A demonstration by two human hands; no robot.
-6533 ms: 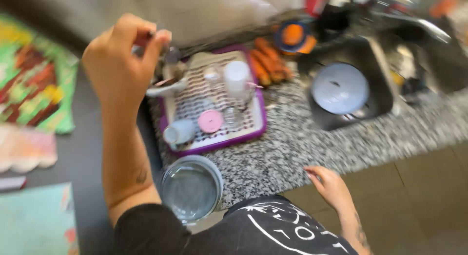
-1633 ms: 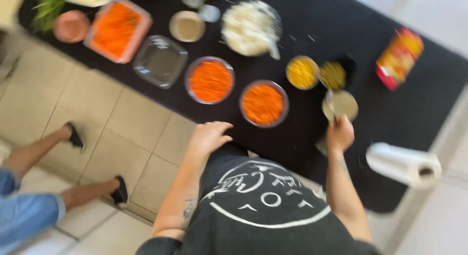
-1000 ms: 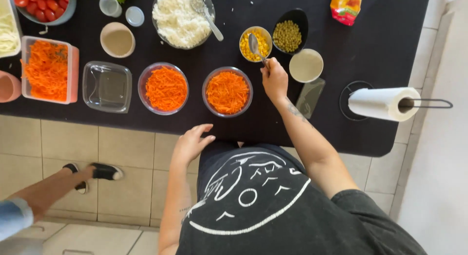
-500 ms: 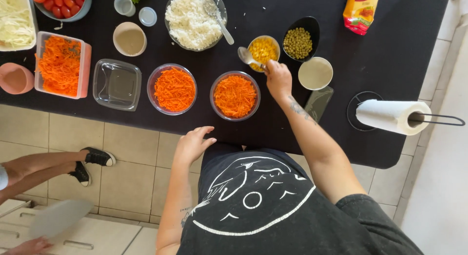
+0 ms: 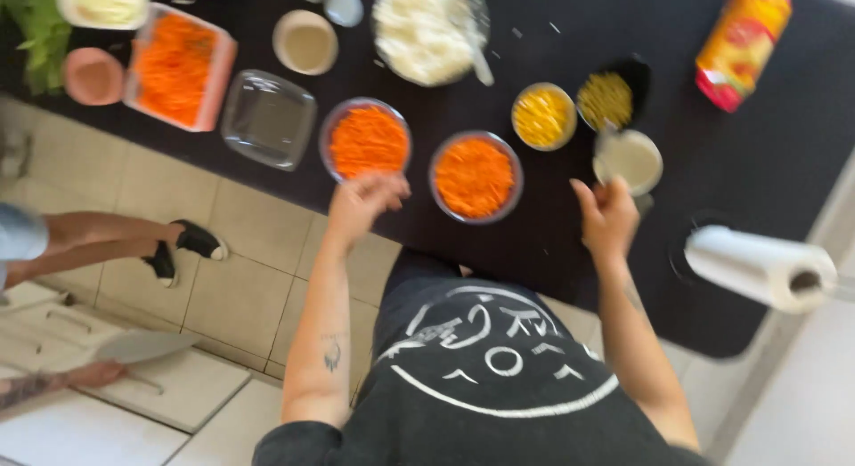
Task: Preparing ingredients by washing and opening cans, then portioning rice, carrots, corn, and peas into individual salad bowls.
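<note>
The view is blurred. My left hand [image 5: 365,203] hovers at the near edge of the black counter [image 5: 757,154], just below a glass bowl of grated carrot [image 5: 368,138], with its fingers loosely curled and nothing in it. A second carrot bowl [image 5: 475,177] sits to its right. My right hand [image 5: 607,218] is raised just below a small cream bowl [image 5: 629,160]. Whether this hand holds anything is unclear. Behind that bowl stand a bowl of yellow corn [image 5: 543,116] and a dark bowl of greenish grains [image 5: 606,99].
Further back are a large bowl of white shreds [image 5: 426,30], an empty glass dish [image 5: 267,119], a pink tray of carrot [image 5: 174,65] and a red-yellow carton [image 5: 744,43]. A paper towel roll [image 5: 761,268] stands right. Another person's legs [image 5: 107,239] are at the left.
My right hand has drawn back from the corn bowl toward the cream bowl. My left hand has risen to the counter edge by the carrot bowl. The view has shifted and blurred.
</note>
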